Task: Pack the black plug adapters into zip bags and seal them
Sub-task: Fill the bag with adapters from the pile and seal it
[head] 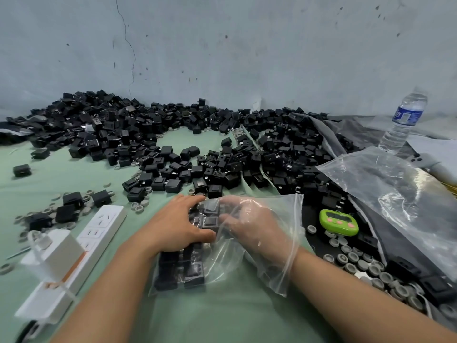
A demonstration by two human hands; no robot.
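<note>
A clear zip bag point(272, 266) lies on the green cloth in front of me, with several black plug adapters point(180, 271) stacked in rows inside it. My left hand point(178, 226) presses down on the bag from outside, fingers spread over the adapters. My right hand point(252, 224) is inside the bag up to the wrist, its fingertips against the adapters near the top of the stack. A large heap of loose black adapters point(173, 134) stretches along the wall behind.
A white power strip point(99, 229) and white box point(52, 256) lie at the left. Grey round caps point(358, 261) are scattered right, beside a green timer point(338, 222). More clear bags point(395, 189) and a water bottle point(403, 120) are at the far right.
</note>
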